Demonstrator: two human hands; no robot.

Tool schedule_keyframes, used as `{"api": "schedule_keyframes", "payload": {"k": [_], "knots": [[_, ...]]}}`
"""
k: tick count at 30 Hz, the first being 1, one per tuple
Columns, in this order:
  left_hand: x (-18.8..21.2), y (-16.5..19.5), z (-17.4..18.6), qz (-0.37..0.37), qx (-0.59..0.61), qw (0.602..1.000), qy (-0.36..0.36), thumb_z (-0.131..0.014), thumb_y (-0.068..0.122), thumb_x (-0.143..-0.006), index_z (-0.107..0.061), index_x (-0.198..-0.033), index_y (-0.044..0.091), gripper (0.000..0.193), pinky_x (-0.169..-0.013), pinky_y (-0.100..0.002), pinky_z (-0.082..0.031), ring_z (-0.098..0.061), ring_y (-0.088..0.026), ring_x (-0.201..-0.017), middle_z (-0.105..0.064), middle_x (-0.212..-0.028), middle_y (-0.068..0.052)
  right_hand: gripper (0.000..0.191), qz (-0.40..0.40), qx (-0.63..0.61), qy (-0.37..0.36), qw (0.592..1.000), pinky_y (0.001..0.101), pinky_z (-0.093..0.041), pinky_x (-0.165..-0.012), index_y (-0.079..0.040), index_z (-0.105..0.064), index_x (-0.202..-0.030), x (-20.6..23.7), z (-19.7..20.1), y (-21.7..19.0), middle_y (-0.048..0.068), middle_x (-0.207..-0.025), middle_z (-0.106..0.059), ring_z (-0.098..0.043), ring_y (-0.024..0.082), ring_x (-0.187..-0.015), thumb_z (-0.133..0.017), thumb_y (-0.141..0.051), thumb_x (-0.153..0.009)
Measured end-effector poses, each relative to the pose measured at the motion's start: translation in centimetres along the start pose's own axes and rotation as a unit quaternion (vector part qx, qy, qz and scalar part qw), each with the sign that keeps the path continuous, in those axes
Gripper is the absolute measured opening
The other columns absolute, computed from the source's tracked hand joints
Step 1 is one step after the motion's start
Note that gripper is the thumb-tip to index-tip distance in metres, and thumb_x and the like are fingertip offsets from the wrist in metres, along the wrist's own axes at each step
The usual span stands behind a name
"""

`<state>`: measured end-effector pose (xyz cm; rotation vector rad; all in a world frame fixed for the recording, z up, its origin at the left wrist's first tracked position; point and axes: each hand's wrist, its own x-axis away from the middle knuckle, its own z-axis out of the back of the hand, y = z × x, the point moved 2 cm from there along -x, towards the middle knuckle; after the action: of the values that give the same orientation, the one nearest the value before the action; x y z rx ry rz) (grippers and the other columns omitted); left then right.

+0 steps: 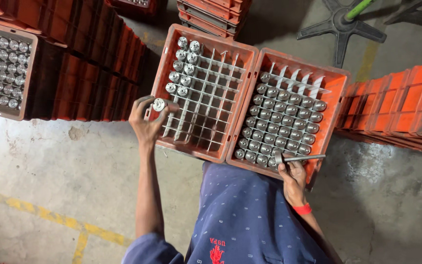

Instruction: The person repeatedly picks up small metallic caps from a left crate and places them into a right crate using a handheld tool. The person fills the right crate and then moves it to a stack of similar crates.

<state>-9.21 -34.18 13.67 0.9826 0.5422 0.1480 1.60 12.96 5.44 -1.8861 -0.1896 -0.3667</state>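
Note:
Two orange crates with white grid dividers sit side by side in front of me. The left crate (pixel 164 63) has several metal cylinders (pixel 184 68) only in its far left cells. The right crate (pixel 335 85) is mostly filled with several metal cylinders (pixel 284 120). My left hand (pixel 147 120) holds one metal cylinder (pixel 160 104) over the left crate's left edge. My right hand (pixel 293 178), with a red band at the wrist, grips a thin metal rod (pixel 301 158) over the right crate's near edge.
Stacks of orange crates stand at the left (pixel 89 58), far middle (pixel 213 12) and right (pixel 401 102). A crate full of shiny cylinders (pixel 1 63) is at far left. A black star-shaped chair base (pixel 340 27) lies beyond. The concrete floor has a yellow line (pixel 64 222).

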Motion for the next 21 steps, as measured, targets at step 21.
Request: {"api": "schedule_keyframes", "payload": {"k": [21], "knots": [[17.6,14.6,-19.7,0.120,-0.025,0.889,-0.441,-0.082,0.024,-0.070,-0.070,-0.115,0.010,0.049,-0.075,-0.049,-0.055,-0.072,-0.041,-0.085,-0.074,-0.089,-0.021,0.049,0.087,0.093,-0.171,0.977,0.0309,-0.048,-0.109,0.000,-0.057,-0.131,0.2,-2.5,-6.5,0.015,-0.144,-0.058,-0.057,0.021,-0.133,-0.078,-0.022,-0.093]]}}
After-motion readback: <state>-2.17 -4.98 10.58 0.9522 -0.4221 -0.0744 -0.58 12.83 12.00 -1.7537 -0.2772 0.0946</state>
